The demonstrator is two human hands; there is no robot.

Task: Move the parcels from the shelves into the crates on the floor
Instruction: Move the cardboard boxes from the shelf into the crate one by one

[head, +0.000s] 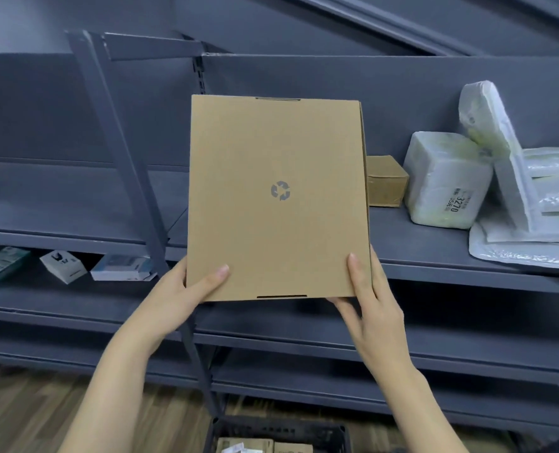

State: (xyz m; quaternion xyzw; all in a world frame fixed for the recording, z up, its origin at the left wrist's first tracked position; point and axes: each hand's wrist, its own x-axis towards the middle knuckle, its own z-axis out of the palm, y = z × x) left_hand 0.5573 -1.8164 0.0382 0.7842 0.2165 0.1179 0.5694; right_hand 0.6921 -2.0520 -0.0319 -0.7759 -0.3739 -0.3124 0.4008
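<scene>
**Two hands lift a flat cardboard parcel off the shelves, a part-filled crate below**

Nearest, at the bottom edge, a dark crate point(279, 434) sits on the wooden floor with at least two cardboard parcels already inside. Most of the crate is cut off by the frame, so its fill cannot be judged.

Above it, the left hand point(181, 291) and right hand point(368, 294) hold a flat cardboard box point(278, 197) by its lower corners, thumbs pressed on the face. The other fingers are hidden behind the box. It hangs in the air in front of the dark shelves point(435, 266), its recycling mark facing the viewer, not yet lowered.

Plenty appears left to move. On the shelf behind, right of the held box, wait a small brown box point(386, 181), a white wrapped block point(445, 181) and a heap of plastic mailers point(526, 204) running past the right edge. Lower left, several small cartons point(65, 264) lie blurred; their labels are unreadable.
</scene>
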